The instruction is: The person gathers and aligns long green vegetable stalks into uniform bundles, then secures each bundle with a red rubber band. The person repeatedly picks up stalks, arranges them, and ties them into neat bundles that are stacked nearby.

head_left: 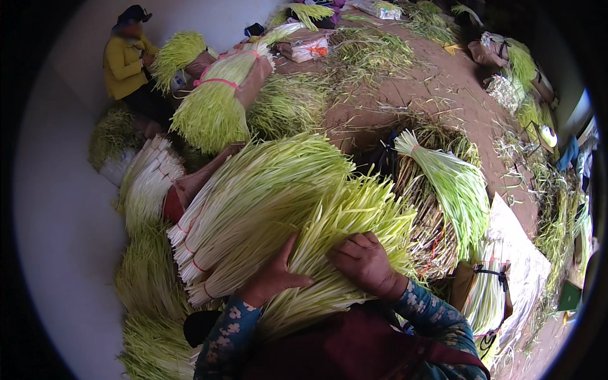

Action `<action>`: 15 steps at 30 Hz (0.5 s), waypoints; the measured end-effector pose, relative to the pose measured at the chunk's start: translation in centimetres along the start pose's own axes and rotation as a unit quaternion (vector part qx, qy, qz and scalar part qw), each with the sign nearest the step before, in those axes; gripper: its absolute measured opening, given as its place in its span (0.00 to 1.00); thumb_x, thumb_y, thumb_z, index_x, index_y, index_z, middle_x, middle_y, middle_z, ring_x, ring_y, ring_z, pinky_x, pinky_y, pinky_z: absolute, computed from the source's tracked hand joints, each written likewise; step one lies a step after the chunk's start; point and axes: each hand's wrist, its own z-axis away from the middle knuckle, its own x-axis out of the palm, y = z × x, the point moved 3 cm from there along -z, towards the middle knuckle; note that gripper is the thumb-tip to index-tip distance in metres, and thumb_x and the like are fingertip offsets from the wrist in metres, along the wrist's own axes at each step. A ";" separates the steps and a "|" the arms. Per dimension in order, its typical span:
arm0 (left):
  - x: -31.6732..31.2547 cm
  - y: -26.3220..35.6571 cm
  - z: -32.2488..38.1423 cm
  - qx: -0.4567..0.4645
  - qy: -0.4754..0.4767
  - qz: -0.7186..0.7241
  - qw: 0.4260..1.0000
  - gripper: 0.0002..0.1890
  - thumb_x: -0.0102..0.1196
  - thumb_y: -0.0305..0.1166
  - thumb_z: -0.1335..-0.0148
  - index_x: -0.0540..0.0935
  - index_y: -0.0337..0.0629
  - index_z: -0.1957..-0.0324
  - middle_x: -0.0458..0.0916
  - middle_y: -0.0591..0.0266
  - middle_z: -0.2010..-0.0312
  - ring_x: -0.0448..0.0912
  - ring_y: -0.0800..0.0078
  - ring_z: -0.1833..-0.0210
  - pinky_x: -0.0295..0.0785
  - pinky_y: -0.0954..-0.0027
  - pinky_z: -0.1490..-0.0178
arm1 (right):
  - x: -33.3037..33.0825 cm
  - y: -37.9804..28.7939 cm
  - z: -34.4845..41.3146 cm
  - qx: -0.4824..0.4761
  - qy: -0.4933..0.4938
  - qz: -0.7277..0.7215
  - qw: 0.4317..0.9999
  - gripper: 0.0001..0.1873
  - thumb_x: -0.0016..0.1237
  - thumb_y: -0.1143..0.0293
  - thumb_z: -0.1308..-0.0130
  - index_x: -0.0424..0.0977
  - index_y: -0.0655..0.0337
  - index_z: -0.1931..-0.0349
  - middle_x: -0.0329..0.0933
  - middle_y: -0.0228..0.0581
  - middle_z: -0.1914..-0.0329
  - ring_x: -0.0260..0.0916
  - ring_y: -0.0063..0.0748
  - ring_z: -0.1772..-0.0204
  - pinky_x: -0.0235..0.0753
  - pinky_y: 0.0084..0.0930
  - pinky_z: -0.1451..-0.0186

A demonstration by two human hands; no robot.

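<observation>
A large heap of blanched chives lies across the lap in front of me. Its pale stem ends face left in bundles tied with red bands; the yellow-green leaf tips point right. On the loose nearest chives, my left hand rests with thumb and forefinger spread wide, leaves passing between them. Its other fingers are hidden. My right hand has its fingers curled into the leaf tips farther right, gripping some of them.
One tied bundle lies on dry trimmings to the right. Beyond it are a white sheet and a strapped bundle. A wrapped bale stands ahead, near a person in yellow. More chives line the left wall.
</observation>
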 end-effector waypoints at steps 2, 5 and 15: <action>-0.1 -0.2 -0.1 -0.005 0.012 0.018 1.000 0.55 0.68 0.28 0.50 0.47 0.34 0.24 0.57 0.53 0.28 0.56 0.68 0.27 0.51 0.68 0.26 | 0.0 0.0 0.0 0.010 -0.001 -0.002 1.000 0.15 0.51 0.67 0.50 0.79 0.52 0.60 0.73 0.24 0.63 0.69 0.28 0.58 0.68 0.28 0.56; -0.4 -0.6 0.0 -0.030 0.022 0.020 0.999 0.53 0.65 0.25 0.50 0.47 0.34 0.24 0.56 0.53 0.27 0.56 0.68 0.27 0.51 0.69 0.26 | 0.2 -0.1 -0.2 0.023 -0.015 -0.004 1.000 0.13 0.51 0.67 0.49 0.79 0.51 0.61 0.72 0.26 0.64 0.69 0.29 0.59 0.68 0.28 0.56; -0.5 -1.2 -0.1 -0.008 0.014 -0.003 1.000 0.53 0.66 0.27 0.50 0.49 0.33 0.25 0.56 0.52 0.27 0.54 0.66 0.26 0.50 0.66 0.25 | 0.5 -0.4 -1.6 0.056 -0.073 -0.028 0.995 0.06 0.52 0.65 0.46 0.75 0.50 0.67 0.69 0.28 0.68 0.68 0.33 0.60 0.68 0.31 0.57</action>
